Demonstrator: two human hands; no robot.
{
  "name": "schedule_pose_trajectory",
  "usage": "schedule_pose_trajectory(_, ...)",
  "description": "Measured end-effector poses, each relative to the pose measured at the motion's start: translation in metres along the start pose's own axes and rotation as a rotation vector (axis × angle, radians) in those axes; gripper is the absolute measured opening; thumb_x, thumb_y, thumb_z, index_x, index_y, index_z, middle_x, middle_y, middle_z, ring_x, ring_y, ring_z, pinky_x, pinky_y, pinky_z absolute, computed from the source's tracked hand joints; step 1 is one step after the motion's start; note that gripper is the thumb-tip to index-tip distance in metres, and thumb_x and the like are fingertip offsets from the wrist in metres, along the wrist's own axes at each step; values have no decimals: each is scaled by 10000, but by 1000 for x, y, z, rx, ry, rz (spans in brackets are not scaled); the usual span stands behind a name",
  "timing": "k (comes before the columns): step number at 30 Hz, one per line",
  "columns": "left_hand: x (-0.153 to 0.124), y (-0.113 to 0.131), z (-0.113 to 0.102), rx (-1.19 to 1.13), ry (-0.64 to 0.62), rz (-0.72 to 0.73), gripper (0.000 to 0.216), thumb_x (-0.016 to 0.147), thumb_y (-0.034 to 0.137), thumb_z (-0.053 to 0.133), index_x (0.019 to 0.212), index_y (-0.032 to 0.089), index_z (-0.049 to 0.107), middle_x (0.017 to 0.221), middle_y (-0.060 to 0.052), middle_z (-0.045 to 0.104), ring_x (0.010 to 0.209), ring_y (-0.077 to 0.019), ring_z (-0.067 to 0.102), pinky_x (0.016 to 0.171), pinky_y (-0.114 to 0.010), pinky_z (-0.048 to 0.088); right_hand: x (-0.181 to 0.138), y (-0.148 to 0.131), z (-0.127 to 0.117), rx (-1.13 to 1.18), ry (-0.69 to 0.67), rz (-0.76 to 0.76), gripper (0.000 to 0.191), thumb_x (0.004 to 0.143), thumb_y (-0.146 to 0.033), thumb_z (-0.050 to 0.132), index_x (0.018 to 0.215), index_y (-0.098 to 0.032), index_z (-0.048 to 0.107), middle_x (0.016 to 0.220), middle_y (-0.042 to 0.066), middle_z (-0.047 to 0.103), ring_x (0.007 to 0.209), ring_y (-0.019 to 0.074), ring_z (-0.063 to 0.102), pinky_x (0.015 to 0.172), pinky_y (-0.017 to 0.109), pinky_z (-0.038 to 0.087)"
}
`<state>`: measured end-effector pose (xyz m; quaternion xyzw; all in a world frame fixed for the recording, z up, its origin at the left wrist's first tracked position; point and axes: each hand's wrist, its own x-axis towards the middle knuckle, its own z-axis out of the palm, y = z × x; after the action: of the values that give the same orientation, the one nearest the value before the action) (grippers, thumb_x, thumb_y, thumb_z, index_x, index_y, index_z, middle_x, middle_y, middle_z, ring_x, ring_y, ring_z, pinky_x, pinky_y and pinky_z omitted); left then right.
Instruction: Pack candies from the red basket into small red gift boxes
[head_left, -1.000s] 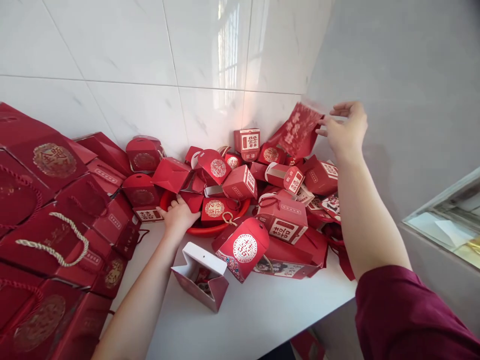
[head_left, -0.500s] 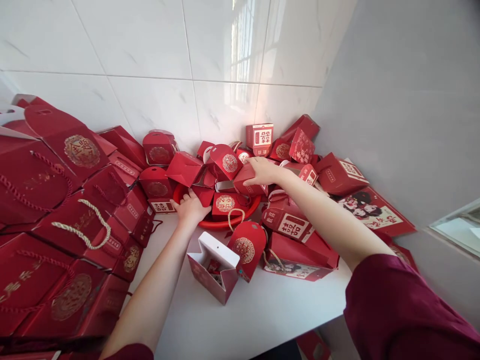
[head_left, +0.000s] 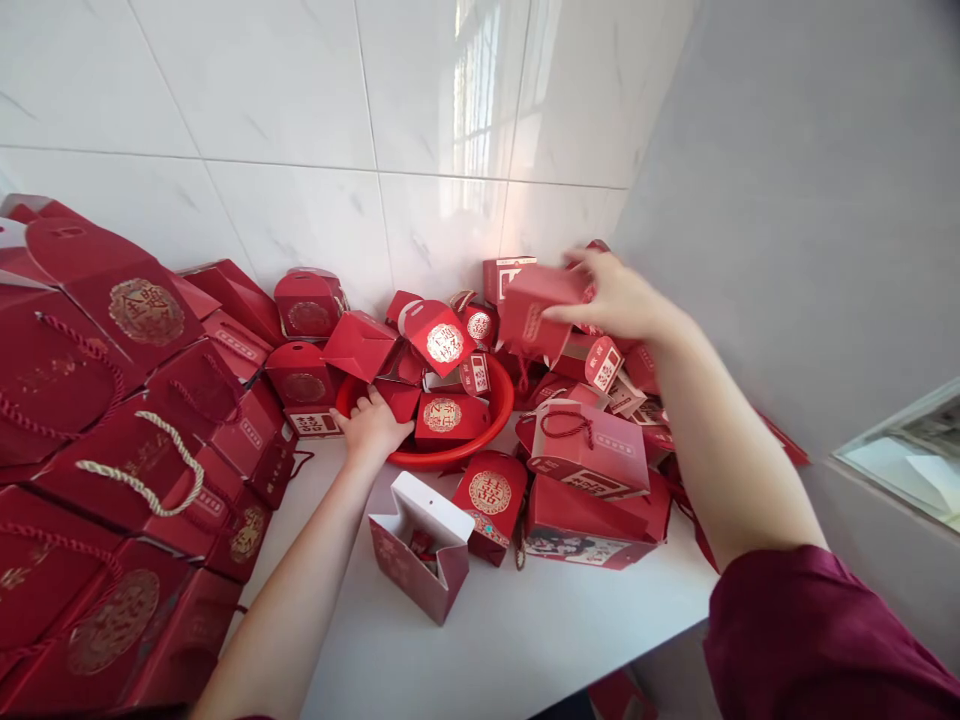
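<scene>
My right hand (head_left: pixel 619 297) grips a small red gift box (head_left: pixel 534 310) and holds it in the air above the heap, near the tiled corner. My left hand (head_left: pixel 371 424) rests with curled fingers on the near rim of a round red basin (head_left: pixel 491 428) that holds several small red boxes. Just in front of the basin, an open box with a white flap (head_left: pixel 421 545) stands on the white table, with something red inside it.
Large red gift bags with rope handles (head_left: pixel 139 480) are stacked along the left. More red boxes and bags (head_left: pixel 589 455) lie heaped right of the basin against the grey wall. The table's front edge (head_left: pixel 600 670) runs at lower right; a glass-topped ledge (head_left: pixel 900 455) sits farther right.
My right hand let go of a flat red bag at the wall, reached down into the pile, took a small red box and lifted it. The left hand stayed on the basin rim.
</scene>
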<state>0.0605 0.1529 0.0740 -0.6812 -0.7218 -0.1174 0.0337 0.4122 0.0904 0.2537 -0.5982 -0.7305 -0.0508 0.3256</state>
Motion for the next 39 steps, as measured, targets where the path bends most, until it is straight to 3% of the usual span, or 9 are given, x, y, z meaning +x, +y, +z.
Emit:
schedule_pose_trajectory(4, -1, 1, -1, 11, -10, -4, 1039, 700, 582, 605, 1491, 1, 266, 1288, -285, 560, 1168, -413, 560, 1117, -648, 164, -13, 45, -39, -83, 531, 197, 780, 693, -542, 772, 1343, -193, 520, 1301, 206, 528, 1211, 329, 531, 1038, 484, 422)
schedule_pose_trajectory(6, -1, 1, -2, 19, -13, -1, 1029, 704, 561, 617, 1489, -6, 269, 1290, -281, 561, 1169, -409, 560, 1119, -649, 165, -15, 64, -34, -156, 586, 359, 795, 689, -443, 808, 1353, -123, 512, 1345, 276, 489, 1291, 365, 466, 1071, 515, 366)
schedule_pose_trajectory(9, -3, 1, -3, 33, -14, -5, 1014, 708, 547, 626, 1486, -4, 282, 1299, -281, 557, 1175, -408, 559, 1126, -646, 153, -12, 69, -7, -259, 439, 517, 752, 670, -331, 832, 1320, -92, 539, 1460, 354, 346, 1399, 470, 289, 1058, 647, 288)
schedule_pose_trajectory(17, -5, 2, -4, 31, -26, -8, 1014, 725, 560, 608, 1497, -3, 270, 1303, -299, 547, 1182, -416, 562, 1126, -651, 136, 29, -60, 93, -58, -7, -95, 835, 820, -522, 641, 1458, -66, 356, 1446, 270, 422, 1345, 410, 403, 1063, 581, 394)
schedule_pose_trajectory(21, -6, 1, -4, 29, -15, -9, 994, 724, 533, 617, 1493, 3, 278, 1290, -300, 558, 1180, -415, 565, 1125, -649, 135, 41, -112, 149, -123, -138, -37, 1020, 771, -630, 657, 1528, -110, 213, 1548, 306, 233, 1336, 498, 393, 1011, 614, 417)
schedule_pose_trajectory(24, -6, 0, -4, 27, -6, -5, 979, 726, 508, 621, 1490, -1, 280, 1280, -292, 567, 1183, -412, 566, 1126, -651, 137, 46, -121, 171, -136, -171, 64, 996, 783, -568, 666, 1534, -117, 191, 1482, 324, 323, 1213, 482, 530, 954, 601, 457)
schedule_pose_trajectory(30, -5, 0, -2, 30, 2, -9, 982, 727, 540, 609, 1488, 10, 287, 1281, -285, 566, 1163, -407, 573, 1122, -643, 156, 57, -85, 126, -21, 14, 116, 991, 746, -558, 651, 1521, -115, 221, 1378, 284, 423, 1170, 467, 551, 921, 601, 491)
schedule_pose_trajectory(36, -2, 0, 0, 48, -14, -9, 972, 732, 524, 612, 1491, 14, 282, 1288, -276, 564, 1155, -404, 578, 1117, -644, 163, 83, 15, 41, 8, 557, 220, 947, 787, -524, 666, 1502, -97, 215, 1427, 312, 328, 1284, 422, 441, 987, 593, 404)
schedule_pose_trajectory(39, -2, 0, -1, 50, -19, -11, 972, 733, 524, 612, 1493, 17, 281, 1291, -281, 561, 1153, -405, 580, 1117, -650, 155, 97, 57, 31, 6, 526, 352, 889, 813, -435, 668, 1473, -7, 253, 1486, 360, 236, 1389, 395, 323, 1091, 537, 305)
